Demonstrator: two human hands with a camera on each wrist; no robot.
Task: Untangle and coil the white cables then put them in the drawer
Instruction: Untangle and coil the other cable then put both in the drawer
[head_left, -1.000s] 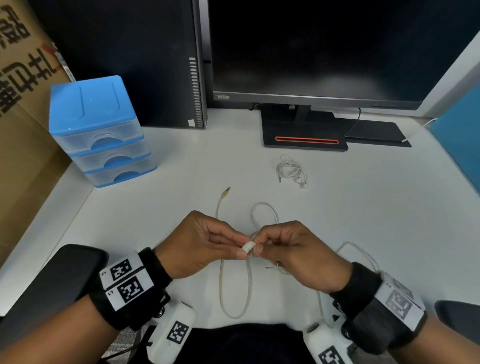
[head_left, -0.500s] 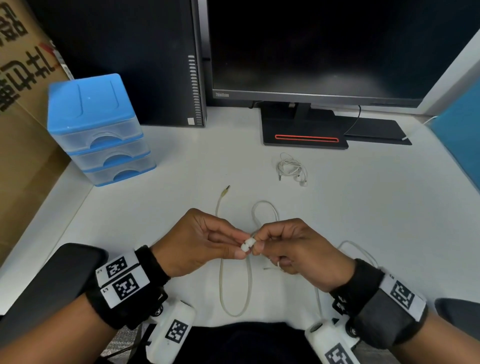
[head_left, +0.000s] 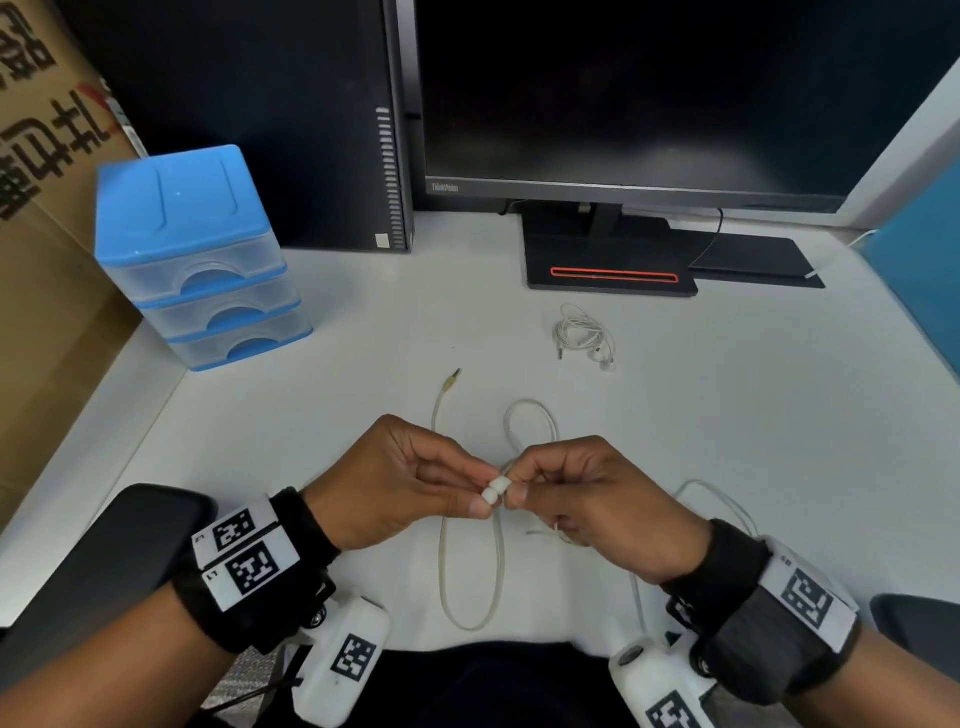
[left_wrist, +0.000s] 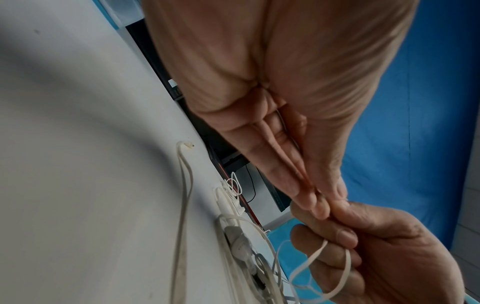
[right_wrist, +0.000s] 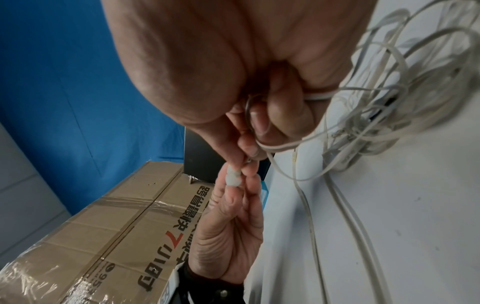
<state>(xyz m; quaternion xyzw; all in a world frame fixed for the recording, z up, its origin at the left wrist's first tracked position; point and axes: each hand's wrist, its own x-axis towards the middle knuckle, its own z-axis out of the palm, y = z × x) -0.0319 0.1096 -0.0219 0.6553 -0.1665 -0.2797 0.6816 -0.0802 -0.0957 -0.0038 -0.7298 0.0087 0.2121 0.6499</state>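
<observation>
So the small white connector sits right between both hands, just above the desk near its front edge: the left hand has its grip pinched on one end with thumb and fingertips, and the right hand pinches the other end. The white cable trails from there in a long loop on the desk toward the person, with another loop past the knuckles and its metal plug lying further out. The head view doesn't show it, but the left wrist view does: a flat strand of cable wrapped around the right hand's curled lower fingers. The right wrist view adds a messy tangle of white cables on the desk under that wrist, which the head view mostly hides behind the arm. A second small bundle, the white earphones, lies well apart, near the monitor stand. The blue drawer unit stands at the back left with all three clear drawers closed; can't tell if anything's inside. A cardboard box stands to the left of it. Compared with a second ago, hardly anything differs: same pinch, hands in nearly the same spot, connector tilted a bit more.
</observation>
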